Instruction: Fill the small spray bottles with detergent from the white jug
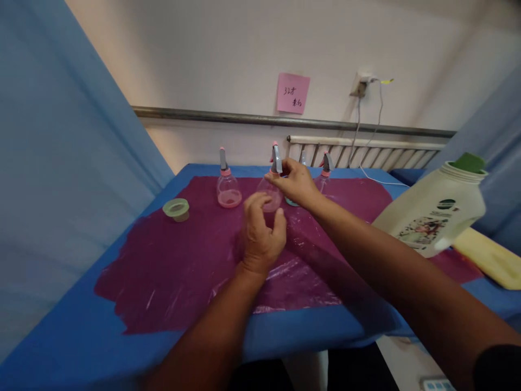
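Note:
A clear spray bottle (272, 196) with a pink collar and grey trigger head stands upright in front of me. The fingers of my right hand (296, 182) are closed around its neck, just under the trigger. My left hand (262, 228) is beside the bottle's lower body, fingers curved and apart; it seems to hold nothing. To the left stands another spray bottle (229, 191) with a little pink liquid at the bottom. Behind my right hand are a third spray bottle (324, 176) and one with bluish liquid (292, 201), partly hidden.
Purple plastic sheeting (171, 271) covers the blue table cloth (101, 320). A small greenish cup (176, 208) sits at the left. At the right are a large whitish jug (442, 212) with a green piece in its mouth and a yellow object (490, 258). A white cable (380, 108) hangs by the radiator (366, 149).

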The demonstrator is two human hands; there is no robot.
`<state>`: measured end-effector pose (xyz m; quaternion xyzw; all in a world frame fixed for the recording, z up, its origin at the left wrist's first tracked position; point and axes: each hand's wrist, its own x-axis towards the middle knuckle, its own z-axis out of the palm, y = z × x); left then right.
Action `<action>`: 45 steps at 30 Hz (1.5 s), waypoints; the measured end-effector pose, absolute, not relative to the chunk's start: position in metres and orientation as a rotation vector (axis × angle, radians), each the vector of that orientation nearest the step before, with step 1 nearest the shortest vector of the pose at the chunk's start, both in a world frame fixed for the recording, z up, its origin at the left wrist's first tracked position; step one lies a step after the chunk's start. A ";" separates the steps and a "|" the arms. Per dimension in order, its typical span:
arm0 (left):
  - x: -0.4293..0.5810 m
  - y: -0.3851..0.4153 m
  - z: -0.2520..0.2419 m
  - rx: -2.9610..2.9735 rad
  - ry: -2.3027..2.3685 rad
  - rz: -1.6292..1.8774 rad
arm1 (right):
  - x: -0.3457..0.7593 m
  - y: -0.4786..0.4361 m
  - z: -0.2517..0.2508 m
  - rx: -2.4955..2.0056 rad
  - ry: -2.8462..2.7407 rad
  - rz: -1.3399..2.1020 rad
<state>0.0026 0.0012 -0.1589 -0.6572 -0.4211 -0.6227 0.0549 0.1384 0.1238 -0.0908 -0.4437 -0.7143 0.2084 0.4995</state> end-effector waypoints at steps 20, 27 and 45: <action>0.023 -0.006 -0.169 -2.682 -1.853 -1.683 | 0.203 0.029 -0.148 -1.016 -1.505 0.759; 0.027 -0.009 -0.167 -2.666 -1.926 -1.708 | 0.203 0.022 -0.154 -1.043 -1.434 0.720; 0.025 -0.008 -0.171 -2.712 -1.906 -1.760 | 0.200 0.011 -0.150 -0.983 -1.474 0.647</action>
